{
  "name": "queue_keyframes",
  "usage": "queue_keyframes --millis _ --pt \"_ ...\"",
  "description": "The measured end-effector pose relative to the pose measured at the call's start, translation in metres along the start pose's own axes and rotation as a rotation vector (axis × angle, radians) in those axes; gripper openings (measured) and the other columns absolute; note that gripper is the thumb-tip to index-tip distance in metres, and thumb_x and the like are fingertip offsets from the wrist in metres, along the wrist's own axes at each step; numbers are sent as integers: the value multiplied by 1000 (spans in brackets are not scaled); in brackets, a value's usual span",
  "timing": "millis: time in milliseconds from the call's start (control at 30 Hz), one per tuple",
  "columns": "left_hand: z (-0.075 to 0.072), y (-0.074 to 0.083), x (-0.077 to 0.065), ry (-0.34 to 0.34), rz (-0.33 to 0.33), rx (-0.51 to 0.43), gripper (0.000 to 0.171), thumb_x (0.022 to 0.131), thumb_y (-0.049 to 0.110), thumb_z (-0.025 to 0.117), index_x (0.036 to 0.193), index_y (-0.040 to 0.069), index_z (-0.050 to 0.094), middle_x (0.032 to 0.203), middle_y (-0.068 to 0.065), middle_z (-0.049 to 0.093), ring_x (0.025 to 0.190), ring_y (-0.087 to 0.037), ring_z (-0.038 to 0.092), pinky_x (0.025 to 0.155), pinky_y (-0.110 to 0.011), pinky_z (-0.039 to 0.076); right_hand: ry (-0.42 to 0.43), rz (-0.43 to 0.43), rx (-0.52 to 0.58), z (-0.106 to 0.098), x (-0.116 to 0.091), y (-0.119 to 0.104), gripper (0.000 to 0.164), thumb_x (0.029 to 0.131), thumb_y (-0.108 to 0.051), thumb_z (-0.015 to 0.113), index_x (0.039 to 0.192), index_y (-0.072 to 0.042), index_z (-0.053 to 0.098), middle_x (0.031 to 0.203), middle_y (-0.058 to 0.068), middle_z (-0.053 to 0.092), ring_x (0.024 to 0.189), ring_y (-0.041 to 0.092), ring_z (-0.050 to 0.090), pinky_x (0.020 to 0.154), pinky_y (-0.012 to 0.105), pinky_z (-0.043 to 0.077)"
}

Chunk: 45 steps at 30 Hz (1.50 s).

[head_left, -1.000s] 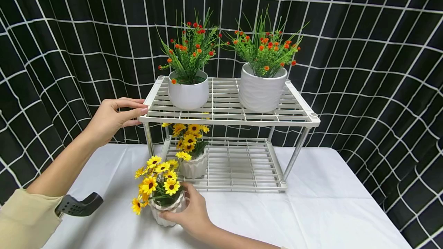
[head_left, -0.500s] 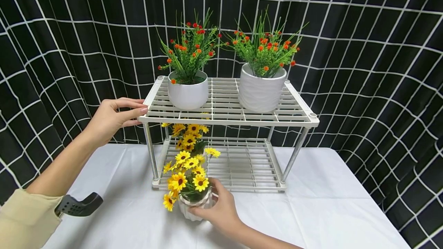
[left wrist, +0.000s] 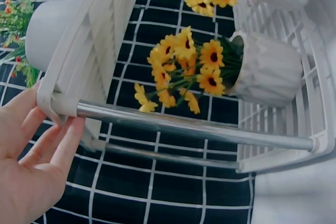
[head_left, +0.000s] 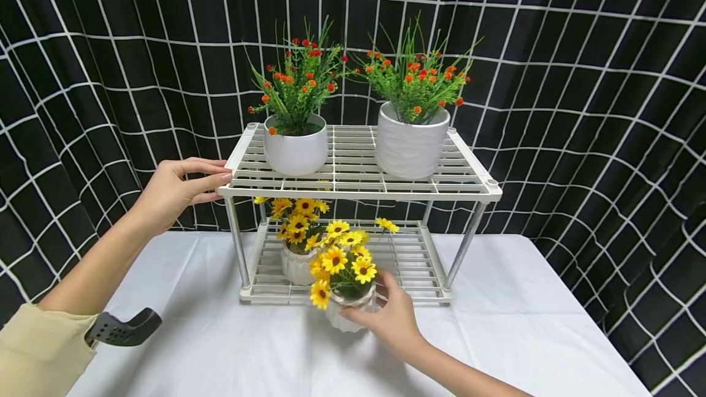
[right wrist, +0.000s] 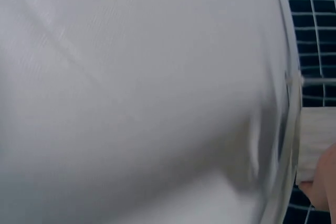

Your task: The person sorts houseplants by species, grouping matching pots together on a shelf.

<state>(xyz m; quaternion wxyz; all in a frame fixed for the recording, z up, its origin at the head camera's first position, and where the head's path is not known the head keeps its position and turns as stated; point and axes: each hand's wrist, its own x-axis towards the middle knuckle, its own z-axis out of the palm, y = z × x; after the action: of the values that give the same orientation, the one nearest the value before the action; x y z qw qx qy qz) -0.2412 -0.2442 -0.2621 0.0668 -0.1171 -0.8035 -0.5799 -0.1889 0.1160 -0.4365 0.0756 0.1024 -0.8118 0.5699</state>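
Observation:
My right hand (head_left: 393,317) grips a ribbed white flowerpot (head_left: 346,316) with yellow sunflower-like blooms, in front of the lower tier of a white two-tier rack (head_left: 358,195). The right wrist view catches only part of the hand (right wrist: 324,184) against the white pot (right wrist: 316,135). At the rack's upper left corner, my left hand (head_left: 168,195) pinches the edge between thumb and fingers; the left wrist view shows the hand (left wrist: 37,161) beside the metal post (left wrist: 194,127). A similar flowerpot (head_left: 298,267) of yellow flowers stands on the lower tier at left.
On the top tier stand a smooth white pot (head_left: 296,153) and a wavy-textured white pot (head_left: 410,147), both with red-orange flowers and grass. A white cloth (head_left: 231,348) covers the table. Behind hangs a black curtain (head_left: 529,139) with a white grid.
My right hand has carried the flowerpot from the rack's front left corner rightward and slightly back, past the pot on the lower tier. The left hand keeps its place on the rack's corner.

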Motion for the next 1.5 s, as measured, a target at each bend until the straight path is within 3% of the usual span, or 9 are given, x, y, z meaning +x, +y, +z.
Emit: queue_keyframes --millis 300,533,1133,1367,1500 --pt "-2 -1 0 3 -6 3 48 104 15 70 135 -20 59 150 -24 53 102 3 68 89 -22 63 78 30 -29 -25 23 8 81 74 -9 96 141 7 53 139 27 62 125 43 63 109 50 56" --pt "-1 -1 0 1 -7 -3 47 103 15 71 134 -20 60 149 -24 53 100 2 69 89 -22 63 136 40 -62 -36 41 23 82 75 -11 95 142 8 51 143 29 58 129 46 60 112 54 53" --pt "-1 -2 1 7 -7 -15 47 103 15 71 133 -20 60 148 -23 54 100 1 70 89 -23 63 206 58 -75 -39 70 49 85 79 -12 93 148 7 46 146 26 55 132 43 56 111 52 53" --pt "0 -2 1 8 -6 -18 47 103 14 70 133 -20 60 149 -23 54 102 2 69 90 -23 63 226 71 -94 -41 72 57 80 82 -14 90 145 7 46 140 26 58 126 40 59 97 32 54" --pt "1 -2 0 10 -5 -12 47 104 14 70 134 -20 60 150 -23 53 104 2 68 91 -23 63 208 74 -76 -41 72 58 81 84 -15 88 148 7 43 145 28 55 132 44 56 107 43 55"
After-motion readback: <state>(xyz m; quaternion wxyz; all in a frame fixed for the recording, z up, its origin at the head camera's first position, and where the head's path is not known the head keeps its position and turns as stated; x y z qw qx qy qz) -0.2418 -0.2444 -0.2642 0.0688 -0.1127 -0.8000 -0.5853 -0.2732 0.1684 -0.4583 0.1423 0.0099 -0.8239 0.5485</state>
